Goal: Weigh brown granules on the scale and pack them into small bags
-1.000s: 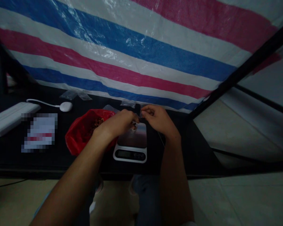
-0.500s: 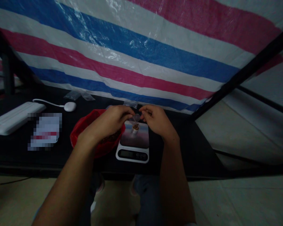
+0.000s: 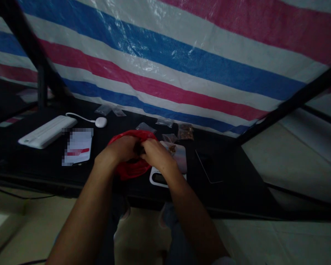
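Both hands reach into a red bag (image 3: pixel 132 170) on the black table. My left hand (image 3: pixel 125 147) is inside its left part, fingers mostly hidden in shadow. My right hand (image 3: pixel 156 152) comes in over the bag's right rim, its fingers bent down beside the left ones; whatever they touch is too dark to make out. Right of the bag stands a white scale (image 3: pixel 182 158), partly covered by my right wrist. A small clear bag (image 3: pixel 171 148) with brown bits lies on its plate.
Behind the scale lies a filled clear bag (image 3: pixel 185 132). Small clear bags (image 3: pixel 165 122) lie along the striped sheet (image 3: pixel 182 77). A phone (image 3: pixel 78 147), white case (image 3: pixel 48 131) and round white device (image 3: pixel 100 122) are left; a dark flat object (image 3: pixel 209 167) is right.
Both hands have moved from the small bag above the scale into the red bag. The small bag now rests on the scale. The view has shifted, showing more on the left.
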{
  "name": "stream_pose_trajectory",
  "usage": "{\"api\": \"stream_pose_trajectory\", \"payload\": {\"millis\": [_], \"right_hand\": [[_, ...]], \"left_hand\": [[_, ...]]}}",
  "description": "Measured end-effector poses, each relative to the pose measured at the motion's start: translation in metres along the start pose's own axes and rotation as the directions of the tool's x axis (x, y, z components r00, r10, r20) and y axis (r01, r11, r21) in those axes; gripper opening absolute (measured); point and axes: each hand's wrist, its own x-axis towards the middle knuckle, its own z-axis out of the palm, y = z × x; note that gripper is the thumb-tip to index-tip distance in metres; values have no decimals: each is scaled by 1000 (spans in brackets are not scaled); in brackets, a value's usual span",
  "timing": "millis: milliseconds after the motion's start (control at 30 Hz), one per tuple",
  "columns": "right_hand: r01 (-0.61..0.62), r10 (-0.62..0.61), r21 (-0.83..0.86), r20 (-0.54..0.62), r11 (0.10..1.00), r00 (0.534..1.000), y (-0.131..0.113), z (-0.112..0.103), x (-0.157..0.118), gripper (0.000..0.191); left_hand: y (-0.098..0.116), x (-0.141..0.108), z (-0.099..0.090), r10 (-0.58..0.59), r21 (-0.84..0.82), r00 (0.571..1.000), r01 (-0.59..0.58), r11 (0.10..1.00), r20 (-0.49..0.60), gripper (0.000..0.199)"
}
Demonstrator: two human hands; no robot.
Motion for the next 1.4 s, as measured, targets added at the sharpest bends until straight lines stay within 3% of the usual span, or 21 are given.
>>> {"api": "stream_pose_trajectory", "payload": {"millis": [233, 467, 600, 733, 900, 1167, 1400], "right_hand": [[-18, 19, 30, -39, 999, 999, 8, -19, -6, 14], [94, -59, 288, -128, 953, 990, 29, -29, -11, 15], [33, 56, 397, -211, 917, 976, 60, -47, -29, 19], [-79, 162, 390, -186, 917, 969, 79, -61, -47, 15], [-97, 147, 364, -111, 926, 983, 72, -62, -50, 15], [-104, 163, 387, -124, 916, 979, 74, -52, -45, 10], [-151, 202, 400, -90, 904, 975, 73, -57, -49, 15]], "left_hand": [[-3, -3, -11, 11, 49, 1000, -12, 999, 22, 29], [4, -9, -17, 52, 47, 998, -52, 998, 21, 26], [3, -10, -17, 118, 5, 993, -118, 993, 7, 25], [0, -7, -14, 116, -16, 993, -115, 993, 17, 26], [-5, -3, -6, 97, -86, 995, -95, 992, 22, 26], [-2, 1, -6, 82, -55, 995, -79, 995, 48, 23], [7, -3, -9, 200, -87, 980, -201, 976, -22, 25]]}}
